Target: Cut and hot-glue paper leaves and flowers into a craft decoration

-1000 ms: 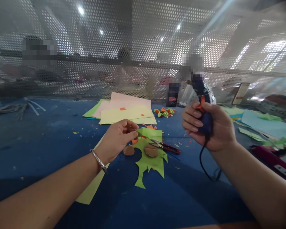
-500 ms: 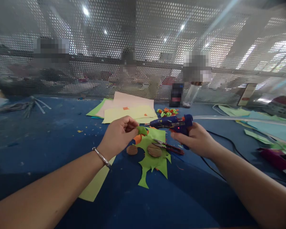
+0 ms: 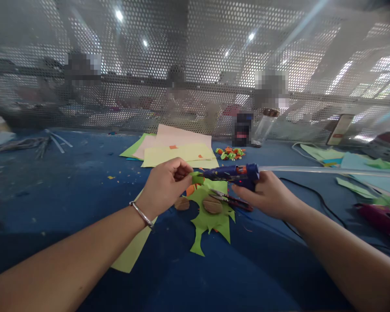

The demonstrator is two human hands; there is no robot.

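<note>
My left hand pinches a small curled piece of green paper. My right hand is wrapped round the grip of a blue hot glue gun, with a long clear glue stick sticking out of its back. The gun's nozzle points left and meets the green piece, though the exact contact is too small to tell. Below lie a cut-up green sheet, a brown round disc, a second disc, scissors with dark red handles and an orange paper piece.
Stacked pink, yellow and green sheets lie behind my hands. Beside them sits a pile of small green and orange paper pieces. A clear bottle leans near the perforated metal screen. A magenta tool and a black cord are at right.
The glue gun has tilted level and come lower, its nozzle now at the green paper piece. My left hand still pinches that piece. The whole view has shifted slightly.
</note>
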